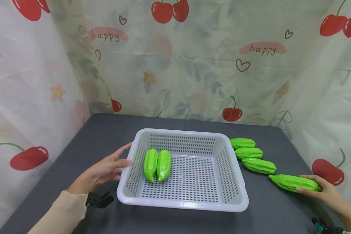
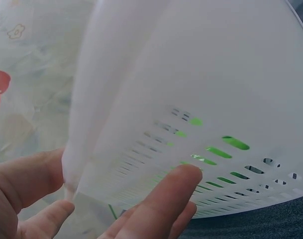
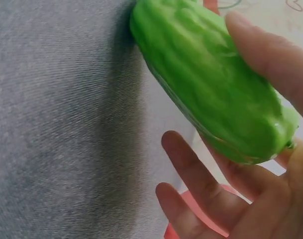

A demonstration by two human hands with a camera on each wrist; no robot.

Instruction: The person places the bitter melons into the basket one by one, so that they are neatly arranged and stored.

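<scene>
My right hand grips the stem end of a green bitter melon at the table's right side. In the right wrist view the thumb lies on one side of the bitter melon and the index finger on the other, with two other fingers spread apart from it. My left hand holds the left rim of a white perforated plastic basket, thumb tip on the rim and other fingers against its outer side. Inside the basket, two bitter melons lie side by side, a left one and a right one.
Three more bitter melons, a far one, a middle one and a near one, lie in a slanting row right of the basket. Everything stands on a dark grey table. A cherry-print curtain encloses the back and sides.
</scene>
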